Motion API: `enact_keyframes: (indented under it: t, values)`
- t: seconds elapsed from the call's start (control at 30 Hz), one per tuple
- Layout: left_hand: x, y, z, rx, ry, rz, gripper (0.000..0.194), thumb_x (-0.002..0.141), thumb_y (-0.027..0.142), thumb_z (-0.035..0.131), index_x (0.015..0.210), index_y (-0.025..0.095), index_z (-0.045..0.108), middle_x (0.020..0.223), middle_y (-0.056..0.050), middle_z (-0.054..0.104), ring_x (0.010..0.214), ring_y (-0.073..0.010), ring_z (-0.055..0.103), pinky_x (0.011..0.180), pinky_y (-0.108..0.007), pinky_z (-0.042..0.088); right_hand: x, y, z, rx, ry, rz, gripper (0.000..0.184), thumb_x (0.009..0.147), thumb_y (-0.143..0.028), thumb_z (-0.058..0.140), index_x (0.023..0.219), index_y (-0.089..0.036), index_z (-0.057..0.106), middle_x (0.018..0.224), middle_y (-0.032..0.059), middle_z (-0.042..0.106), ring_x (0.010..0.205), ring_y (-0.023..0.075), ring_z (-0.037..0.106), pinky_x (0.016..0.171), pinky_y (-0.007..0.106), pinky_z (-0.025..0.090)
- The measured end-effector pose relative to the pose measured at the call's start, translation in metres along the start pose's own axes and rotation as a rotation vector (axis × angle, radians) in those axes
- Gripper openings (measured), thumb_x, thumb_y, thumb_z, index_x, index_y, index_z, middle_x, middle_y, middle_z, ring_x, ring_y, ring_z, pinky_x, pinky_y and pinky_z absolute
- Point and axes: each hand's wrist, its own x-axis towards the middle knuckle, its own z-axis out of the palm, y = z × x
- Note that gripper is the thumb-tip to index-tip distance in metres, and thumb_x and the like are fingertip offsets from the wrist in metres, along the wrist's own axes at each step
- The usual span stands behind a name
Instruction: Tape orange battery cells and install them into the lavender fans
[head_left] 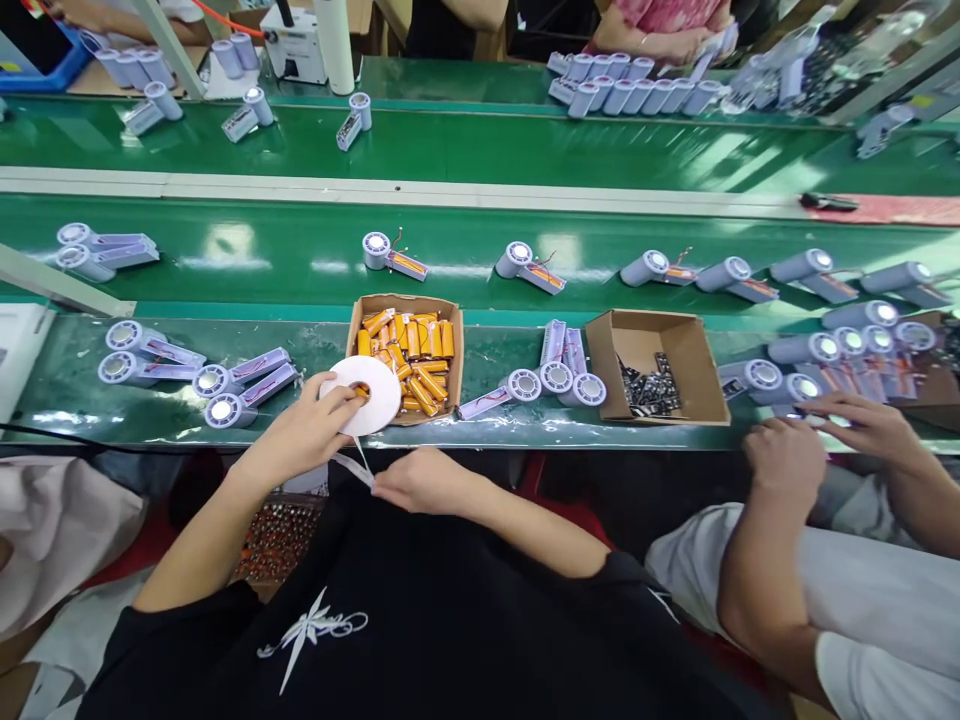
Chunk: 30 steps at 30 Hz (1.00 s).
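My left hand [322, 420] grips a roll of white tape [382, 395] by its core, over the near-left corner of a cardboard box of orange battery cells [409, 345]. A narrow strip [363, 458] hangs from the roll down to my right hand [420, 482], whose fingers pinch its end just off the bench edge. Left of the roll lie several lilac handheld fan bodies [225, 410] with open handles. More of these fan bodies [556, 378] rest to the right of the battery box.
An open cardboard box [660, 320] holds small dark parts. Along the green conveyor [285, 265] lie fan bodies with wires and orange cells. At right, a co-worker's hands [787, 450] handle a fan body. Across the line, another person works beside rows of fan bodies [630, 95].
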Motion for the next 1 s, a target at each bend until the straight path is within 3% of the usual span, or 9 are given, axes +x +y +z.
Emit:
enact_keyframes:
  t: [0.07, 0.23, 0.37, 0.47, 0.53, 0.6, 0.73, 0.83, 1.0]
  values:
    - [-0.003, 0.000, 0.001, 0.009, -0.006, 0.001, 0.051, 0.091, 0.016, 0.075, 0.140, 0.025, 0.070, 0.138, -0.015, 0.072, 0.151, -0.0458, 0.047, 0.120, -0.065, 0.058, -0.003, 0.010, -0.016, 0.008, -0.053, -0.020, 0.033, 0.112, -0.050, 0.064, 0.103, -0.028, 0.087, 0.093, 0.0037, 0.089, 0.079, 0.0217, 0.079, 0.070, 0.030, 0.052]
    - [-0.013, -0.004, 0.005, 0.006, 0.040, -0.052, 0.052, 0.091, 0.016, 0.074, 0.142, 0.024, 0.068, 0.140, -0.016, 0.071, 0.148, -0.0453, 0.048, 0.118, -0.065, 0.059, 0.004, 0.051, -0.081, -0.197, 0.288, 0.433, 0.039, 0.116, -0.032, 0.050, 0.139, -0.018, 0.078, 0.133, 0.0171, 0.083, 0.124, 0.0307, 0.075, 0.104, 0.039, 0.053]
    - [-0.017, -0.004, 0.007, -0.003, 0.063, -0.055, 0.048, 0.093, 0.018, 0.073, 0.141, 0.023, 0.069, 0.138, -0.016, 0.071, 0.147, -0.0441, 0.049, 0.118, -0.065, 0.058, 0.022, 0.063, -0.098, -0.422, 0.047, 0.520, 0.038, 0.112, -0.034, 0.054, 0.131, -0.011, 0.078, 0.121, 0.0254, 0.082, 0.124, 0.0397, 0.072, 0.109, 0.051, 0.046]
    - [-0.016, 0.000, 0.005, 0.010, 0.090, -0.039, 0.046, 0.095, 0.018, 0.071, 0.140, 0.022, 0.069, 0.138, -0.016, 0.071, 0.145, -0.0441, 0.049, 0.118, -0.064, 0.058, 0.026, 0.069, -0.097, -0.377, 0.029, 0.510, 0.037, 0.107, -0.027, 0.059, 0.136, -0.012, 0.077, 0.116, 0.0230, 0.083, 0.117, 0.0373, 0.076, 0.110, 0.052, 0.045]
    - [-0.014, 0.003, 0.003, 0.022, 0.111, -0.031, 0.045, 0.095, 0.018, 0.070, 0.141, 0.021, 0.069, 0.138, -0.016, 0.071, 0.145, -0.0436, 0.049, 0.119, -0.063, 0.056, 0.021, 0.076, -0.100, -0.162, 0.179, 0.478, 0.047, 0.098, -0.022, 0.069, 0.145, -0.017, 0.074, 0.112, 0.0151, 0.085, 0.109, 0.0315, 0.078, 0.106, 0.047, 0.050]
    - [-0.013, 0.007, 0.001, 0.033, 0.132, -0.039, 0.046, 0.096, 0.018, 0.070, 0.142, 0.023, 0.071, 0.138, -0.015, 0.072, 0.145, -0.0427, 0.050, 0.120, -0.063, 0.054, 0.012, 0.083, -0.103, 0.165, 0.492, 0.414, 0.053, 0.090, -0.024, 0.077, 0.143, -0.023, 0.074, 0.110, 0.0066, 0.085, 0.097, 0.0239, 0.078, 0.096, 0.040, 0.058]
    - [-0.011, 0.019, 0.001, 0.050, 0.194, -0.079, 0.051, 0.095, 0.023, 0.077, 0.146, 0.028, 0.072, 0.135, -0.013, 0.076, 0.135, -0.0396, 0.056, 0.117, -0.060, 0.053, 0.003, 0.073, -0.092, 0.851, 1.163, 0.238, 0.035, 0.084, -0.050, 0.089, 0.107, -0.029, 0.074, 0.110, 0.0008, 0.082, 0.090, 0.0186, 0.078, 0.081, 0.034, 0.067]
    - [-0.007, 0.028, 0.004, 0.091, 0.263, -0.059, 0.051, 0.097, 0.024, 0.078, 0.148, 0.025, 0.072, 0.131, -0.013, 0.078, 0.126, -0.0360, 0.060, 0.113, -0.055, 0.053, 0.011, 0.049, -0.067, 1.121, 1.335, 0.222, 0.048, 0.076, -0.058, 0.096, 0.086, -0.028, 0.061, 0.111, 0.0031, 0.083, 0.102, 0.0221, 0.082, 0.088, 0.037, 0.071]
    - [0.002, 0.040, 0.007, 0.159, 0.313, -0.018, 0.053, 0.099, 0.016, 0.074, 0.150, 0.029, 0.071, 0.129, -0.008, 0.080, 0.120, -0.0331, 0.059, 0.123, -0.057, 0.049, 0.031, 0.019, -0.022, 1.233, 1.429, 0.354, 0.052, 0.074, -0.062, 0.097, 0.089, -0.028, 0.060, 0.107, 0.0053, 0.086, 0.098, 0.0240, 0.084, 0.088, 0.039, 0.073]
